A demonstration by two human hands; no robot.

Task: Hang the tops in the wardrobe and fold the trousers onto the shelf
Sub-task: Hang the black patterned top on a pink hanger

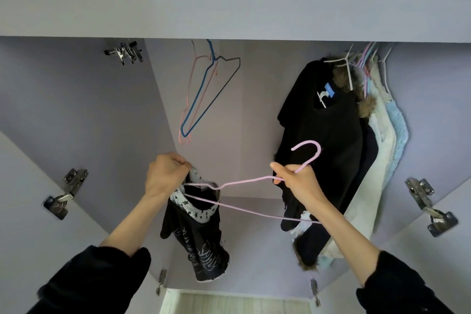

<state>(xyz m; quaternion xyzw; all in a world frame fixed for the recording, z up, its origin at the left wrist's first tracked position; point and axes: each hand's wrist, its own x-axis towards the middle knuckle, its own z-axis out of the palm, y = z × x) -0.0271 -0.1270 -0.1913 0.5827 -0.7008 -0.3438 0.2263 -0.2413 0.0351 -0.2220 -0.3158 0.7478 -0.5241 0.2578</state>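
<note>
With the black top with a star-printed white collar (pixel 195 227) pinched at its neckline by the left hand (pixel 167 173) before the open wardrobe, and the thin pink wire hanger (pixel 244 195) gripped below its hook by the right hand (pixel 297 181), the hanger's left shoulder, already inside the collar, is best slid further while the neckline is held wide.

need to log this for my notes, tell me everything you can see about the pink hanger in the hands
The pink hanger is thin wire with what looks like a matte coating and an open curved hook pointing up. It lies tilted, nearly sideways. The right hand grips its neck below the hook; its left shoulder end sits inside the collar of the black top, which the left hand holds.
</note>
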